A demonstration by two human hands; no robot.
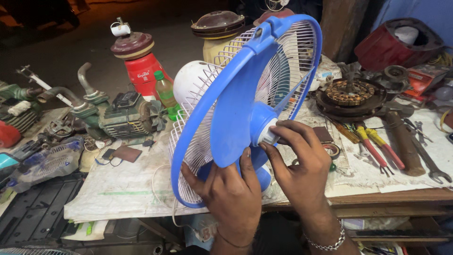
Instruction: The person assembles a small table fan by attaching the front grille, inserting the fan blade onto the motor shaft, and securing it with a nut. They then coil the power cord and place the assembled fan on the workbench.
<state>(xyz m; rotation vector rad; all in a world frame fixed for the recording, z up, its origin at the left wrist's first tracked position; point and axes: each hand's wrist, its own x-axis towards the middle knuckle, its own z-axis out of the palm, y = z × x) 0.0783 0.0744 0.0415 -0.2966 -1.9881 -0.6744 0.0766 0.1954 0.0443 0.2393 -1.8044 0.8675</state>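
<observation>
Small white plastic hub cap (268,133) at centre of blue plastic fan blade (236,111): right hand (297,163) fingertips pinched around it, axis toward viewer. Left hand (226,193) grips blade below hub.

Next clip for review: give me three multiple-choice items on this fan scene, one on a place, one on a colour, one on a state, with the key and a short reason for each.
1. Where does the green bottle stand?
A. Left of the fan, by the red canister
B. Among the pliers
C. On the floor

2. What colour is the fan blade?
A. White
B. Blue
C. Red

3. What is the right hand doing?
A. Resting flat on the bench
B. Holding a spanner
C. Pinching the white cap on the blade hub

Key: 1 A, the bottle stands beside the red canister. 2 B, blade and ring are blue, the grille white. 3 C, its fingertips close on the white cap, while the left hand steadies the blade's lower edge.
</observation>
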